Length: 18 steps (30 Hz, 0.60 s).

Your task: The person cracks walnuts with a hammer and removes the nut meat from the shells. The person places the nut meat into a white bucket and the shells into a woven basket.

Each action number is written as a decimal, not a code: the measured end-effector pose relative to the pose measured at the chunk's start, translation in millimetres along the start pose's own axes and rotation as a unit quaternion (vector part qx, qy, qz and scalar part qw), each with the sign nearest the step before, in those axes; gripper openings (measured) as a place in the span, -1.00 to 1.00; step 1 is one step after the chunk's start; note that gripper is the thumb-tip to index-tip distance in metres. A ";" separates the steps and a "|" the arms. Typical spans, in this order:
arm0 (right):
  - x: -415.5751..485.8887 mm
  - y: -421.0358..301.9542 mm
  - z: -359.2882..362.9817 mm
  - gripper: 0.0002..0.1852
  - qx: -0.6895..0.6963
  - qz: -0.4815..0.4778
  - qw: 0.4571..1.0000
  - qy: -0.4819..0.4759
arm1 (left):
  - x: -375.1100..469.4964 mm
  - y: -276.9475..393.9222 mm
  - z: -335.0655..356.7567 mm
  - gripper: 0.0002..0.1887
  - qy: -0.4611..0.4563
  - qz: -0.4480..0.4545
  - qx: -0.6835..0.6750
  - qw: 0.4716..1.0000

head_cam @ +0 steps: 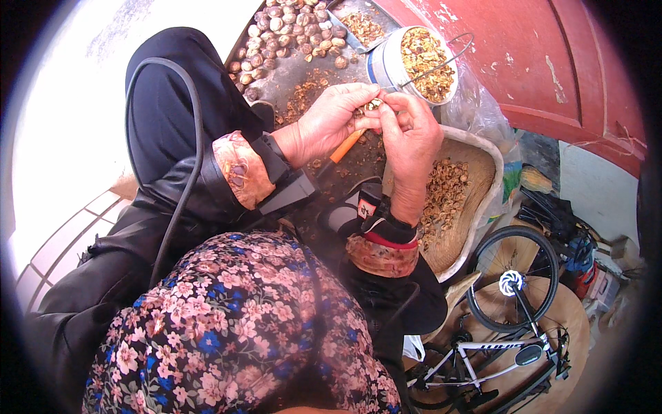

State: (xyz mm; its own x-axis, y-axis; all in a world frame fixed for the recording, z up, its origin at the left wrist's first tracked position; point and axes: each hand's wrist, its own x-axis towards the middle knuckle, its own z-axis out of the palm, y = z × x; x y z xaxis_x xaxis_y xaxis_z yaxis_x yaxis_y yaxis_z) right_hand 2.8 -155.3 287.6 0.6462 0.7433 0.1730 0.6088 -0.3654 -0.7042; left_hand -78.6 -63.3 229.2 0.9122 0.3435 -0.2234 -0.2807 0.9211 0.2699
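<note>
My left hand (336,111) and my right hand (411,129) meet at the upper middle, both gripping a partly shelled walnut (371,106) between their fingers. Below my left hand shows an orange tool handle (347,146); whether a finger touches it I cannot tell. Just beyond my hands stands a white bucket (385,62) full of walnut pieces (424,59), with a wire handle. Whole walnuts (289,31) lie piled at the top. To the right, walnut shells (445,191) fill part of a shallow woven basket (489,150), partly hidden by my right hand.
A metal dustpan-like tray (351,36) holds small pieces beside the bucket. Shell crumbs (305,98) litter the dark surface. A red door (522,62) borders the upper right, with a plastic bag (473,103) near it. A bicycle (470,357) is at lower right. A cable (199,119) loops over my left sleeve.
</note>
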 end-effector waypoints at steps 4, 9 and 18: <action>0.4 1.5 1.9 -0.85 0.029 0.022 0.999 0.019 | -0.2 0.6 2.1 -0.81 -0.002 -0.010 0.009 1.000; -1.1 -0.2 1.6 -0.89 0.016 0.004 1.000 0.017 | -3.1 1.9 4.7 -0.80 -0.001 0.002 0.005 1.000; -2.6 -12.1 5.7 -0.88 -0.179 -0.028 0.983 0.015 | 2.5 -0.7 -10.4 -0.82 -0.022 0.009 0.017 1.000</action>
State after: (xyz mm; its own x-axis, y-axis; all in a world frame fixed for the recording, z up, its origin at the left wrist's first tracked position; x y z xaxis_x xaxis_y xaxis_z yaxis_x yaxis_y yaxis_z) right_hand -8.8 -149.6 291.8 0.6176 0.7524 0.2291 0.7632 -0.5029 -0.4058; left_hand -79.2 -61.3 218.7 0.9194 0.3512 -0.1770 -0.2881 0.9078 0.3049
